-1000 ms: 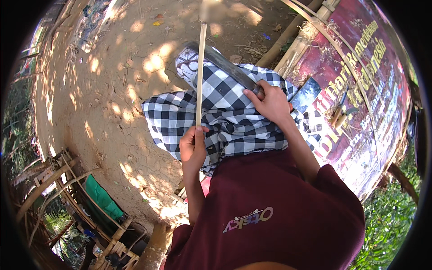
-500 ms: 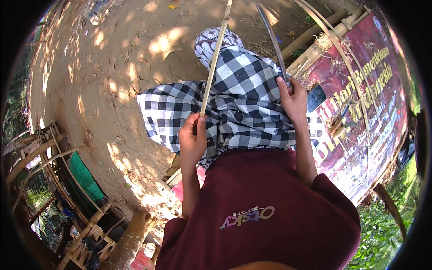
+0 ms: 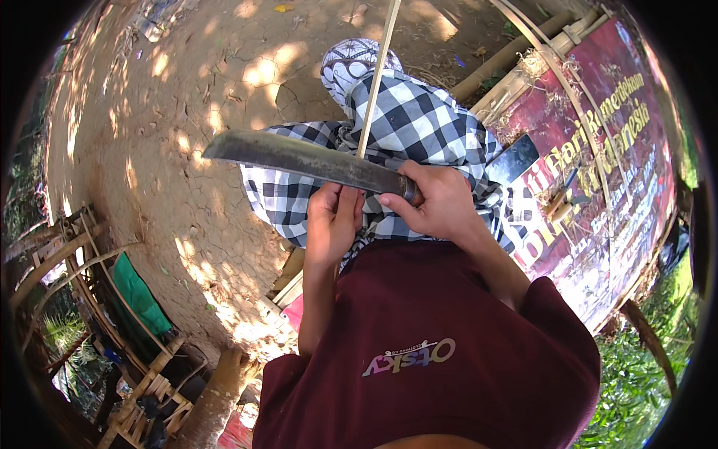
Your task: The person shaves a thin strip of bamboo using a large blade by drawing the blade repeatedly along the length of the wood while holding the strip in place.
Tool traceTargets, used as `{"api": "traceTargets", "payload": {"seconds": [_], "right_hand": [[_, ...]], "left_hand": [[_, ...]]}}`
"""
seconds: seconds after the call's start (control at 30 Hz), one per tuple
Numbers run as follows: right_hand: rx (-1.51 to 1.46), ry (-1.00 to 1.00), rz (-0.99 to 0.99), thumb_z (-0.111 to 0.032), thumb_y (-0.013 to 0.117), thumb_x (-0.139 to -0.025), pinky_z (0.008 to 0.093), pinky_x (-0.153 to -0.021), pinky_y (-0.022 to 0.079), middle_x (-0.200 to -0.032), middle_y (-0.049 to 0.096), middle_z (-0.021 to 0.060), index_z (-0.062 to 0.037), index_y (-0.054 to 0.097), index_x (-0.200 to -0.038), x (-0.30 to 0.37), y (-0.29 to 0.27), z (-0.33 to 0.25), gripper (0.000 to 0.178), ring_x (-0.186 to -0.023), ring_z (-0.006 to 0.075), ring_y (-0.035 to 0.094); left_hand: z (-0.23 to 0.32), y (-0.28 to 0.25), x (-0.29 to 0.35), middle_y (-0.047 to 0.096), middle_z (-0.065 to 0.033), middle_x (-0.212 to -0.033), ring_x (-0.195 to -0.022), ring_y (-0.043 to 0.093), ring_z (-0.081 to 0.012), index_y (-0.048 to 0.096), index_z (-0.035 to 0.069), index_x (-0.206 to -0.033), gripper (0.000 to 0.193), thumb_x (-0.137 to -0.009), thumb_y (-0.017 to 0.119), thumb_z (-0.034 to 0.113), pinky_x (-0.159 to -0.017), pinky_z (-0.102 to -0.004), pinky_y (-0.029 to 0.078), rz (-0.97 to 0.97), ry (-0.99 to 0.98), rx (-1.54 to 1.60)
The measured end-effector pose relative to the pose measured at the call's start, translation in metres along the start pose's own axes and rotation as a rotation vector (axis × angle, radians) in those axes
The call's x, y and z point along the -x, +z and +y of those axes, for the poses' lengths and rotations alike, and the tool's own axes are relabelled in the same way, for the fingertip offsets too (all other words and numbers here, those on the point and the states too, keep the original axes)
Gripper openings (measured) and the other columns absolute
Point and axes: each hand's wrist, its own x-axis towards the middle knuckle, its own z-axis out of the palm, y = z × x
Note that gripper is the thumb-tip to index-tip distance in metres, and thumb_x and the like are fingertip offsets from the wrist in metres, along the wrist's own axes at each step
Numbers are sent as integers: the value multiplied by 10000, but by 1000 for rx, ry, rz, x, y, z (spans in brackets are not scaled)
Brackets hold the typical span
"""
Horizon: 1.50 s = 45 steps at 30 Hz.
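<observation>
My right hand [image 3: 443,200] grips a machete [image 3: 299,156] by its handle, the thumb lying near the collar where the blade begins. The wide dark blade points left, level across my lap. A pale, thin bamboo strip [image 3: 378,86] rises away from me and passes behind the blade. My left hand [image 3: 333,221] is closed just below the blade, fingers pinched at the strip's near end, which the blade and fingers mostly hide. Both hands are over black-and-white checked cloth [image 3: 407,112] covering my legs.
At my right, a red printed banner [image 3: 598,82] covers a seat edged with bamboo poles [image 3: 516,86]. On it lie a dark phone [image 3: 513,159], a small knife-like tool [image 3: 562,200] and long bamboo strips [image 3: 557,67]. Cracked bare soil [image 3: 164,187] spreads at left, beside a bamboo frame [image 3: 142,396].
My right hand has come inward from the right. The long dark blade, which pointed away from me, now lies crosswise over the strip. My left hand has moved slightly right with the strip.
</observation>
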Motion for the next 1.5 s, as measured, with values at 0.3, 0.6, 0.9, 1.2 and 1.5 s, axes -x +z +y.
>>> {"api": "traceTargets", "payload": {"seconds": [0.3,0.6,0.9,1.2,1.5], "right_hand": [[324,-56,-4,-551,694,-784,405,-476,473,-566,592,90,-74,613,-856,-13,-7,30,489,-514,291,621],[383,-332,-10,-617,635,-804,382,-447,478,-582,610,86,-74,591,-783,-31,-14,18,545,-492,283,618],[305,-295,-150,-611,621,-822,406,-479,508,-544,603,92,-62,613,-822,-33,-13,6,550,-522,303,640],[172,-225,-75,-610,614,-827,402,-458,487,-563,612,96,-53,602,-781,-38,-8,23,558,-497,305,620],[235,-43,28,-645,579,-835,382,-465,496,-571,607,105,-58,602,-775,-59,-22,39,590,-510,282,636]], "left_hand": [[-4,-1,12,502,35,-645,-506,408,-7,664,-16,-994,169,-980,559,116,-432,-183,315,108,39,-37],[2,0,22,441,48,-616,-473,316,-1,648,-21,-974,181,-978,559,137,-424,-194,233,133,95,-141],[0,0,27,499,54,-649,-537,399,5,664,-29,-1013,173,-974,565,107,-464,-172,287,111,86,-80],[4,-7,33,479,66,-657,-544,367,12,658,-35,-1019,204,-989,548,134,-477,-163,265,94,-4,-46],[1,-12,47,494,60,-668,-551,373,13,668,-31,-1013,209,-985,559,145,-483,-165,264,126,29,-108]]}}
